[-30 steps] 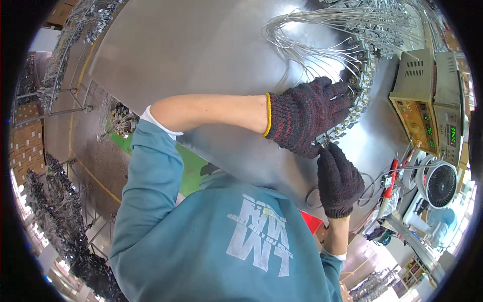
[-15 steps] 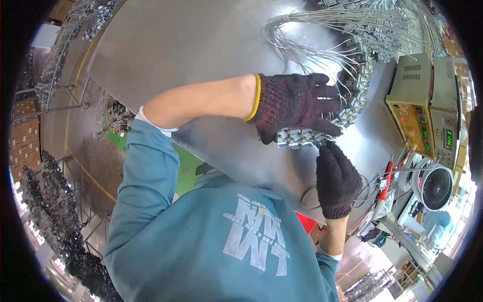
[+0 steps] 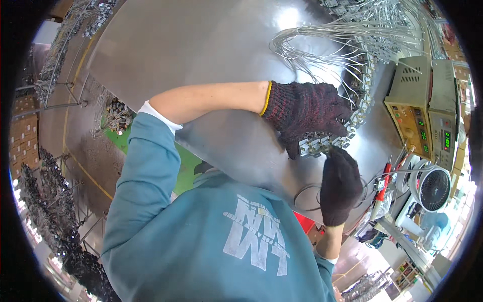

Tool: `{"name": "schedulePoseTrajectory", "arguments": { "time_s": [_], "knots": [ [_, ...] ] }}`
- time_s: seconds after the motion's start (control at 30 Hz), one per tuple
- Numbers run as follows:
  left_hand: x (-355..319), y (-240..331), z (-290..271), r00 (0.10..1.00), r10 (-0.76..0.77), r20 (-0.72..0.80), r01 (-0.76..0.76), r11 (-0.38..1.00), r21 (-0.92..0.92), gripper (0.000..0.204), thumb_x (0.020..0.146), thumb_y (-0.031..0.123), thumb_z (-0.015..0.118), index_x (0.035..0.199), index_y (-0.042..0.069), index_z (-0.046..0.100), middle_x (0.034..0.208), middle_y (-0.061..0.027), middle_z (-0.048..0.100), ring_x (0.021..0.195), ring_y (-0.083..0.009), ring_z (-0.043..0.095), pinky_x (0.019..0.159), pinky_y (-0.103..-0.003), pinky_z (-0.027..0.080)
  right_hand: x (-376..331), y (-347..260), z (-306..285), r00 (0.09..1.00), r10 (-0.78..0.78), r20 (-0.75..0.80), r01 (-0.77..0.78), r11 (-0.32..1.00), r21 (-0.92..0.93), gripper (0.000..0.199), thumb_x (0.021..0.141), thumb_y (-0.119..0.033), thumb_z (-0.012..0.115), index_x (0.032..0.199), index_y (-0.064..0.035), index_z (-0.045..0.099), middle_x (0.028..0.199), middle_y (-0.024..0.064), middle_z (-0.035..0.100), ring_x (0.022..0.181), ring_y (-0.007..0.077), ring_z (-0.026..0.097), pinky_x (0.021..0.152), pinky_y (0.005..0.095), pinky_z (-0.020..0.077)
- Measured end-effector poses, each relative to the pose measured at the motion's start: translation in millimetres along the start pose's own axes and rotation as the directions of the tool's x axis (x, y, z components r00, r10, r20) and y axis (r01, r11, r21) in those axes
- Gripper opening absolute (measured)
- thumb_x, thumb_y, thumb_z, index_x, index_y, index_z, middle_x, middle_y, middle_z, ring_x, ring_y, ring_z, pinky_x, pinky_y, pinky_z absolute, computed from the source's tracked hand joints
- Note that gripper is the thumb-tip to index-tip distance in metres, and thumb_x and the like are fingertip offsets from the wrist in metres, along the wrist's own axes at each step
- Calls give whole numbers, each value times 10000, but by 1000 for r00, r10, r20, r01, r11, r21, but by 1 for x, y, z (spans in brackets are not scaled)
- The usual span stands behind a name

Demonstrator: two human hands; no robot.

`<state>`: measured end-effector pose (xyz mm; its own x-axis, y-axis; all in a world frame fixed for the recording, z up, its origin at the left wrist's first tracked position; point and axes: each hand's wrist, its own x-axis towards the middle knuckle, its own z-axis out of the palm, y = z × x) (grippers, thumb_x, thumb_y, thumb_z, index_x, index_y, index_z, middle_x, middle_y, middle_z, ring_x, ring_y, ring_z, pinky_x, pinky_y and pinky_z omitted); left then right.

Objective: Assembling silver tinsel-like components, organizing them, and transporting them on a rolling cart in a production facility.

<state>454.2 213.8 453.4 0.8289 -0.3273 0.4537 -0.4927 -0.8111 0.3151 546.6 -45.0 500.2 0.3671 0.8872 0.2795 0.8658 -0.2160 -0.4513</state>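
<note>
A curved row of small silvery metal parts (image 3: 314, 146) with thin grey wires lies on the metal table. My left hand (image 3: 314, 110), in a dark knitted glove with a yellow cuff, is bent over the near part of this row, fingers curled round its far side. The thumb lies by the row's near end. Just to the right, my right hand (image 3: 342, 183), also in a dark glove, has its fingers pressed together at the row's near edge. What they pinch, if anything, is hidden. A dark cable (image 3: 304, 197) loops beside that hand.
The bundled grey wires (image 3: 322, 38) spread over the table's far side. Two bench instruments (image 3: 415, 108) with lit displays stand at the right. Nearer are a red-handled tool (image 3: 385, 181) and a small fan (image 3: 434, 189). Racks of dark parts (image 3: 60, 216) stand at left.
My left hand has moved slightly right and nearer, and its fingers have curled in. The row's near end and the wires have shifted right. My right hand has moved slightly nearer.
</note>
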Motion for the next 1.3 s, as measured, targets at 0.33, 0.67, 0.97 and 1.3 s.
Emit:
{"name": "schedulePoseTrajectory", "arguments": {
  "time_s": [0.33, 0.67, 0.97, 1.3],
  "knots": [
    [-12, 8, 3, 996, -88, 25, 87, 995, 44, 969, 588, 533, 904, 1440, 170, 620, 1525, -203, 530, 1270, -440, 548, 1056, -540, 472, 14, -10, -8, 966, -149, 210, 214, 920, -329, 278, 906, -88, 804, 1180, -131, 784, 1222, 85, 785, 992, 303, 777, 818, 394, 610],
    [0, 8, -5, 995, -53, 90, 49, 998, 45, 965, 585, 554, 871, 1429, 160, 618, 1457, -205, 554, 1128, -390, 573, 930, -494, 466, -7, -14, 5, 998, 7, 63, -1, 995, -98, 314, 905, -93, 809, 1211, -157, 783, 1247, 96, 780, 1004, 311, 787, 841, 407, 629],
    [-4, 4, 0, 997, -60, 53, 57, 997, 59, 959, 544, 491, 913, 1394, 144, 635, 1396, -199, 564, 1136, -381, 562, 924, -504, 462, -1, -24, 2, 963, -99, 252, 187, 916, -354, 314, 897, -110, 808, 1207, -146, 774, 1273, 83, 772, 1003, 297, 774, 822, 405, 609],
    [-3, 6, 1, 994, -77, 77, 71, 994, 80, 986, 562, 520, 885, 1434, 140, 629, 1488, -207, 537, 1181, -396, 542, 957, -501, 465, -3, -14, 1, 949, -180, 257, 273, 879, -391, 371, 876, -135, 805, 1243, -164, 768, 1297, 56, 766, 893, 257, 761, 729, 389, 586]
  ]
}}
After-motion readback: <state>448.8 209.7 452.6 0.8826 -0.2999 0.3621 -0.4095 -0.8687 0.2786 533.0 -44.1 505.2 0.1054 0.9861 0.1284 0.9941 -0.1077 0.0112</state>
